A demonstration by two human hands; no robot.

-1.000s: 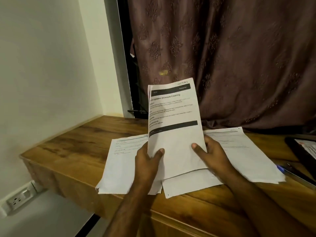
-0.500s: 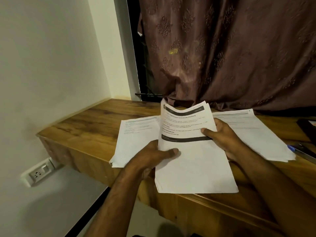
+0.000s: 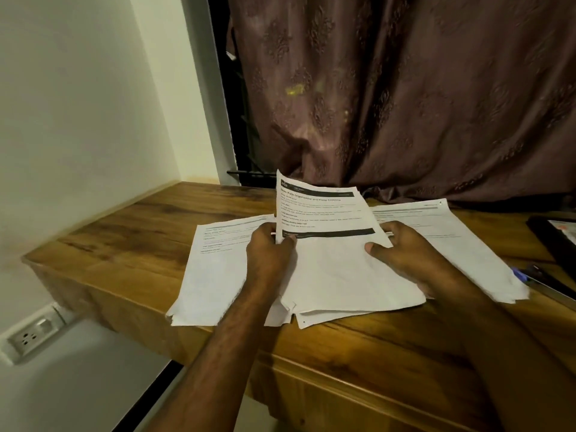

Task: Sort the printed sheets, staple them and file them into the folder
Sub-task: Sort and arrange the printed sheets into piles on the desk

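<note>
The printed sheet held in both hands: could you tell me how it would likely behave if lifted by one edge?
The printed sheet would probably flop: its top already curls up between the left hand and right hand. It looks thin, so likely light and easily creased.

Wooden tabletop (image 3: 131,244), dark grain, butted into the wall corner at left and running off the picture at right. Directly on it lay loose printed sheets: a left stack (image 3: 218,269) overhanging the near edge, a middle stack (image 3: 352,288) overlapping it, and a right stack (image 3: 452,232) set further back. At the far right edge sat a dark flat item (image 3: 558,241), only partly visible, and a blue-tipped pen (image 3: 536,275) just beside the right stack.
</note>
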